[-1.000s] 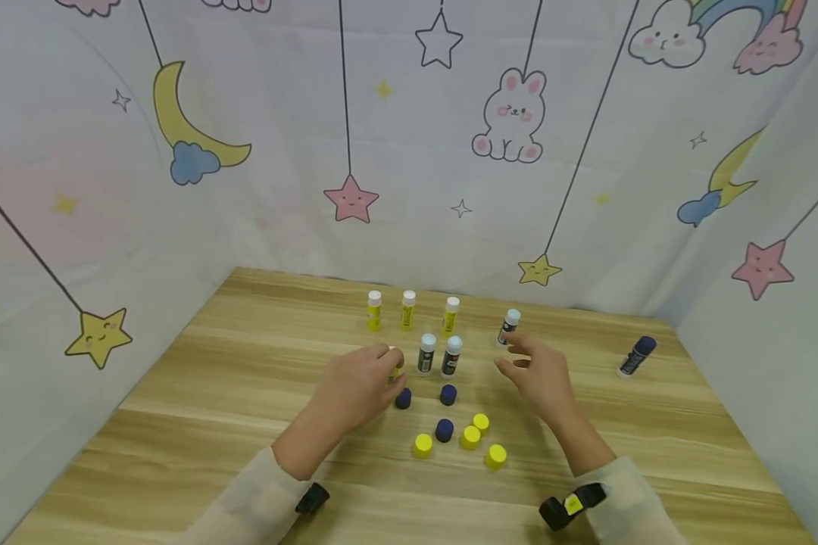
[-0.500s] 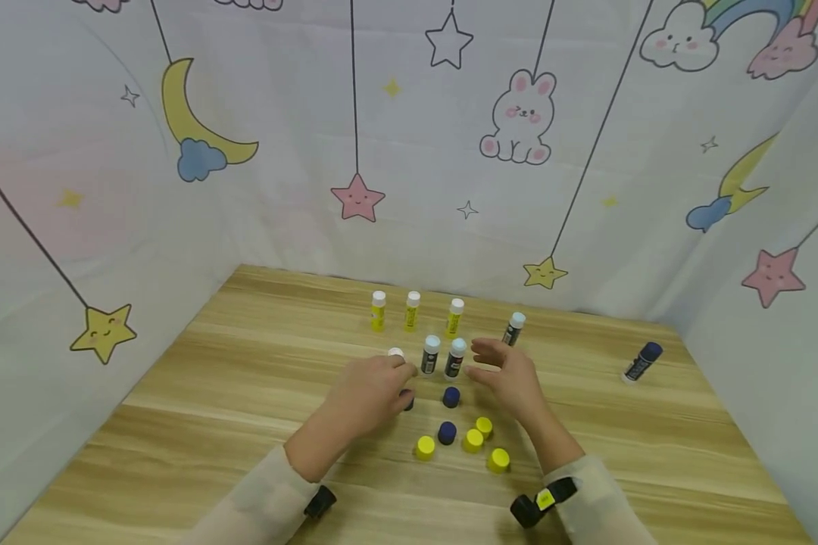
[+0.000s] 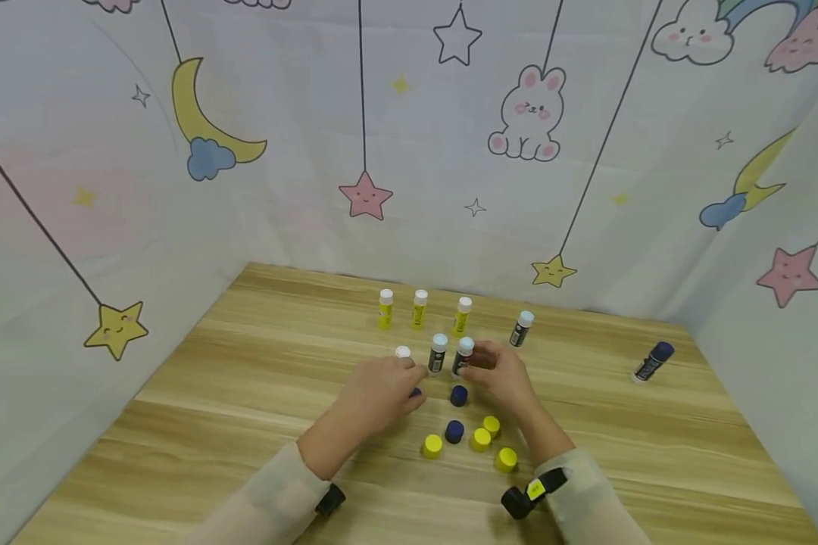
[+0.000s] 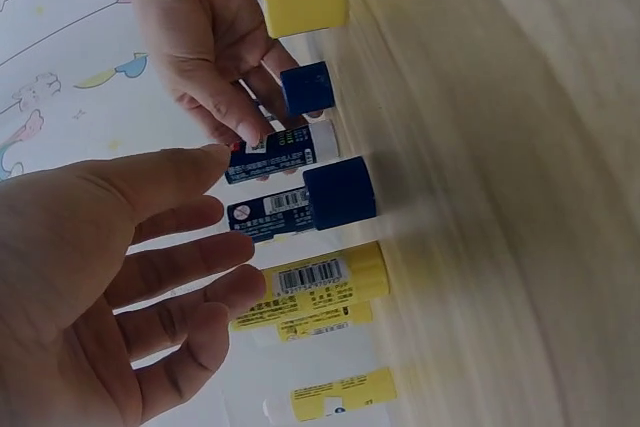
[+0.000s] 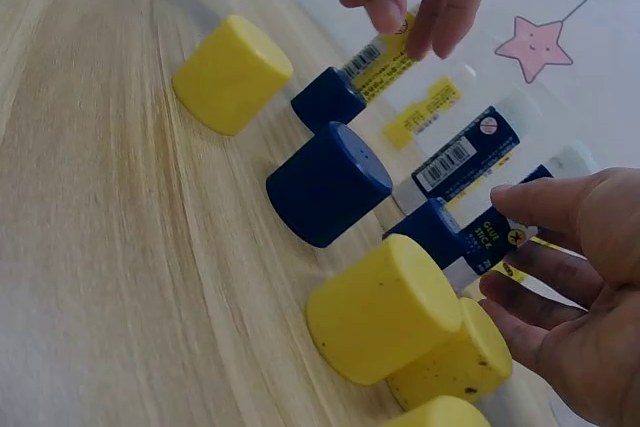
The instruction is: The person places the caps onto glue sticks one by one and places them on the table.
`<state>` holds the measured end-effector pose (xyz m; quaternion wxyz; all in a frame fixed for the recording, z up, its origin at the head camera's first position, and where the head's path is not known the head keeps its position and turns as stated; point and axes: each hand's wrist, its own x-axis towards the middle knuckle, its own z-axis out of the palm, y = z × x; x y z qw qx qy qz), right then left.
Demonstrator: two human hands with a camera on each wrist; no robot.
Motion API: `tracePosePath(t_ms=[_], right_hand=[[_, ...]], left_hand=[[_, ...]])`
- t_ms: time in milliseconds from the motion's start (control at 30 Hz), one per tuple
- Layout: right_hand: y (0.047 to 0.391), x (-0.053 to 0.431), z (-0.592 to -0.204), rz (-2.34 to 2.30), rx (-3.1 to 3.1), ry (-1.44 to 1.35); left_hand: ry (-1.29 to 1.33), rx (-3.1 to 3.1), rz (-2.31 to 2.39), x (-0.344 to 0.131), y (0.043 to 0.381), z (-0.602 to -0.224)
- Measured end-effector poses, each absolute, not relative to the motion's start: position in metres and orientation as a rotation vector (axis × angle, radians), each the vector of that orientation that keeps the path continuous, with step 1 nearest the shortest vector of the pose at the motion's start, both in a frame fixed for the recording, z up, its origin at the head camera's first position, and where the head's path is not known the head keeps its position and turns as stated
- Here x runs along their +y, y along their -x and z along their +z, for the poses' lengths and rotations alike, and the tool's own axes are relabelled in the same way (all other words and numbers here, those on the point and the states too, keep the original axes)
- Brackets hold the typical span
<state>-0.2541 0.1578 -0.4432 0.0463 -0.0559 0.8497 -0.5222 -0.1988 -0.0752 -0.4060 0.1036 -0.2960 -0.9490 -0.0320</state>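
My right hand holds a dark-blue glue stick upright on the table, thumb on one side and fingers behind. A second dark-blue glue stick stands just left of it. My left hand hovers with loosely bent fingers by a yellow glue stick, nothing gripped; in the head view only that stick's white top shows. Near the hands lie navy caps, one half hidden by my left fingers. Several yellow caps sit closer to me.
Behind stand yellow glue sticks in a row, with a dark-blue one to their right. Far right, a navy-capped glue stick stands on the wooden table. A patterned cloth hangs behind.
My right hand has moved left from the back dark-blue glue stick to the nearer one and taken hold of it. My left hand has let go of the yellow glue stick, which stands upright.
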Motion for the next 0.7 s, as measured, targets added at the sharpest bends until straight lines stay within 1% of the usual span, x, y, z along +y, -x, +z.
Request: tracePosePath(t_ms=[300, 700], right_hand=[[0.255, 0.151, -0.447, -1.574, 2.618, 0.072], [0.255, 0.148, -0.447, -1.523, 2.647, 0.025]], left_hand=[[0.862, -2.85, 0.016, -0.071, 0.204, -0.418], [0.83, -2.858, 0.051, -0.069, 0.204, -0.42]])
